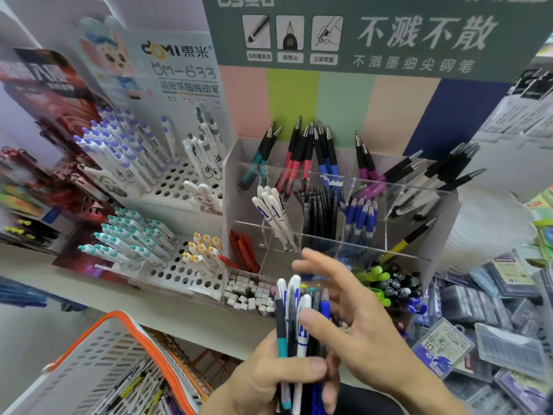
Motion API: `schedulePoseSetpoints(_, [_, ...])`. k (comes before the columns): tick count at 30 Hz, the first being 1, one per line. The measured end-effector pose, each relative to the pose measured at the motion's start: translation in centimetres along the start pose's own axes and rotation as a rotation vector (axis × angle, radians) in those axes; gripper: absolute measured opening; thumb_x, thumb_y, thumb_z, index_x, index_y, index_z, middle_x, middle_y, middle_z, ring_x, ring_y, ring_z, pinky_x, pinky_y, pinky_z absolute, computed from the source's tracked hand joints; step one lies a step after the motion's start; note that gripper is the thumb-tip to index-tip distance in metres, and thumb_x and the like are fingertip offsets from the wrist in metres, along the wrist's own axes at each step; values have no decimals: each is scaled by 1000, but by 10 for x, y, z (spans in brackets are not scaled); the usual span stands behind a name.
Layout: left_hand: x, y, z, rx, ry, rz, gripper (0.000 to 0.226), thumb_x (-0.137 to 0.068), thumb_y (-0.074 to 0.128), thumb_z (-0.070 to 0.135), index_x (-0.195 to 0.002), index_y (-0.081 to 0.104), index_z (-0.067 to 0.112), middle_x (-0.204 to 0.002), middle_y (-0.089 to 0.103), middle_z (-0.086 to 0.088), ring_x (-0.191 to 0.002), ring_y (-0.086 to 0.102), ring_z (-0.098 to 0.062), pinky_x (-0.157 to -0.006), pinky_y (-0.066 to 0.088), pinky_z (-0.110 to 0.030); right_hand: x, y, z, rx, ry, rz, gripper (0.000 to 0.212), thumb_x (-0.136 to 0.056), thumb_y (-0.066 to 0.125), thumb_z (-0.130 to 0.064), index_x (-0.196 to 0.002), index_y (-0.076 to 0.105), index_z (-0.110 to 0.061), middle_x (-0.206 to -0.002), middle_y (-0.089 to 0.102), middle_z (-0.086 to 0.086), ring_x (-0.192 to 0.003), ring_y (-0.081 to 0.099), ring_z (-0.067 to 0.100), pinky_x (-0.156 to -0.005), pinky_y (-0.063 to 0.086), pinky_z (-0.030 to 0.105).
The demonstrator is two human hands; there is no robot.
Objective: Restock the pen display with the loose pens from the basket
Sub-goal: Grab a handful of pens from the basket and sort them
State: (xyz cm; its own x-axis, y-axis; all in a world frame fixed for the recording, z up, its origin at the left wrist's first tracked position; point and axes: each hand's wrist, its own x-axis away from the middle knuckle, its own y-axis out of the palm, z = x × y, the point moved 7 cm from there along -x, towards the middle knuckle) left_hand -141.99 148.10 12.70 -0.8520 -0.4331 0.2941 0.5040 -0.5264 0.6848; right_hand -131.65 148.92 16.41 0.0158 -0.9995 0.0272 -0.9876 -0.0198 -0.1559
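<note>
My left hand [269, 372] grips a bunch of loose pens [294, 313] upright, white, black, teal and blue ones. My right hand [356, 313] is beside the bunch with fingers spread and its thumb touching the pens. Just beyond them stands the clear acrylic pen display [344, 187], its compartments holding white, black, blue, pink, purple and yellow pens. The white basket with an orange rim [119, 351] sits at the lower left with several pens lying in it.
White perforated pen racks [179, 181] with purple, teal and orange capped pens stand to the left. A tray of small erasers [251, 292] sits below the display. Clear plastic boxes [493, 333] pile up at the right. A green sign [374, 34] hangs above.
</note>
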Motion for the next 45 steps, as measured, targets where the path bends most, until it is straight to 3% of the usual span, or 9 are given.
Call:
schedulePoseSetpoints(4, [6,7,-5,70,-61,-71,40,-94,56,12,-133,58,3,-103,69,-20,-98,67,-30,-98,50,-39,1,7,1,21,75,-34,33,-90,73,-29,-117,67,-46,-80,73,-6,-65,60,3,-64,49,17])
schedulePoseSetpoints(8, [5,-8,-17,48,-55,81,52,-85,77,28,-128,61,6,-99,61,-33,-86,66,-39,-87,55,-47,-1,7,3,53,131,-95,34,-94,71,-32,-122,65,-51,-90,76,-5,-75,69,19,-74,57,32])
schedulePoseSetpoints(11, [3,-10,-15,14,-17,133,44,-86,78,28,-113,63,-3,-83,66,-28,-74,68,-36,-77,56,-42,0,2,7,39,214,-193,40,-98,69,-27,-129,60,-50,-88,76,-5,-58,63,15,-57,52,25])
schedulePoseSetpoints(17, [6,-3,-5,7,71,75,34,-92,70,21,-120,66,5,-94,67,-27,-79,69,-36,-81,56,-43,-2,-12,9,-31,253,-162,32,-82,87,-19,-109,70,-19,-90,78,7,-60,67,9,-65,54,25])
schedulePoseSetpoints(21, [7,-6,-6,5,68,120,37,-89,72,20,-119,65,1,-96,66,-28,-73,68,-35,-75,57,-41,-1,-17,7,-48,280,-179,24,-86,84,-17,-106,75,-27,-78,74,20,-55,65,22,-62,52,28])
schedulePoseSetpoints(26, [7,-9,-7,-48,84,166,45,-89,70,18,-125,54,-3,-101,67,-25,-73,67,-33,-68,58,-39,-6,-28,10,49,243,-23,21,-84,84,-13,-92,76,-31,-83,75,5,-70,69,14,-69,58,39])
schedulePoseSetpoints(37, [8,-8,-7,-188,51,111,23,-91,72,32,-104,70,13,-87,58,-25,-68,61,-26,-68,51,-33,-18,-50,-9,-365,101,285,18,-68,84,-11,-76,72,-22,-71,56,6,-59,48,13,-54,44,20])
schedulePoseSetpoints(42, [6,-11,-9,-125,55,144,19,-85,74,19,-98,71,5,-79,60,-22,-62,60,-26,-63,52,-32,-8,-83,-40,-456,-181,522,13,-76,79,-29,-82,67,-27,-77,62,-2,-57,55,16,-55,49,25])
schedulePoseSetpoints(45, [5,-17,-9,-35,91,224,17,-76,75,12,-92,73,5,-77,60,-21,-60,58,-28,-60,52,-34,5,-79,-57,-250,-331,512,18,-85,77,-14,-89,60,-20,-89,66,0,-66,68,29,-60,58,31])
